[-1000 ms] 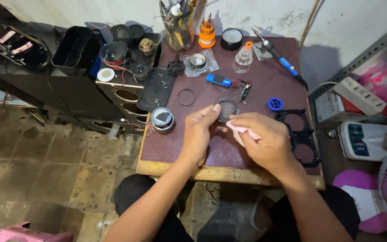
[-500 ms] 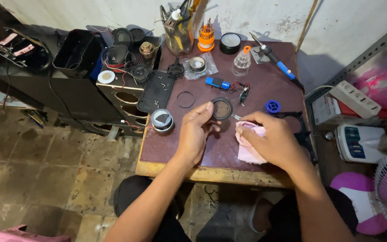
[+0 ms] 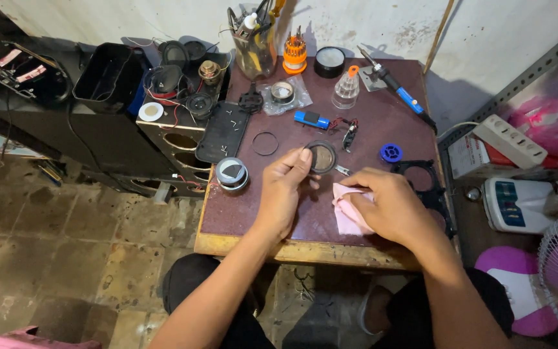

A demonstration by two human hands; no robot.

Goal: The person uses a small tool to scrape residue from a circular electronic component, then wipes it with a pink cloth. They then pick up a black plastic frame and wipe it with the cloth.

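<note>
My left hand pinches a small round black ring part with a brownish centre, holding it just above the dark red table. My right hand grips a folded pink cloth a little to the right of the ring part and below it. The two hands are close together over the middle of the table. Small metal tweezers lie just under the round part.
Around the hands lie a thin black ring, a small speaker, a blue battery with wires, a blue spool, a black frame, a soldering iron and a tool jar. Speaker boxes stand left; a fan right.
The right hand has bunched the pink cloth up and drawn it slightly toward the ring part. The left hand keeps the round part almost in place.
</note>
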